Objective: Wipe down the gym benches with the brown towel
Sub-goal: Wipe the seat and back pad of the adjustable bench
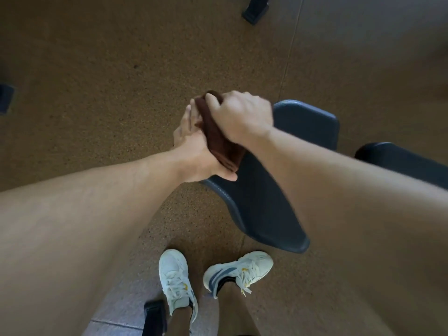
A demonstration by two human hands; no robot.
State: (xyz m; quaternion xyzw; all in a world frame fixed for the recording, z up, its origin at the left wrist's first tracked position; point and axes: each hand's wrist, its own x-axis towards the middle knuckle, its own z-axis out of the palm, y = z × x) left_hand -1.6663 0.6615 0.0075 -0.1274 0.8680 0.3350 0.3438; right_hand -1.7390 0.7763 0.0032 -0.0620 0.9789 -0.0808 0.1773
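While you stood over the counter [261,202], both hands closed on the brown towel [219,139], left grip [194,151] beneath, right grip [240,115] clasped on top.

One brown towel [219,139], two hands, two white sneakers, perhaps two bench pads.

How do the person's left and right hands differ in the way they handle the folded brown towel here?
The right hand lies on top of the folded brown towel, knuckles up, fingers curled over its far end; the left hand is underneath, palm against it, thumb at its near end. The right arm crosses over the dark padded bench seat; the left arm stays over the speckled brown floor. Both hands touch the towel.
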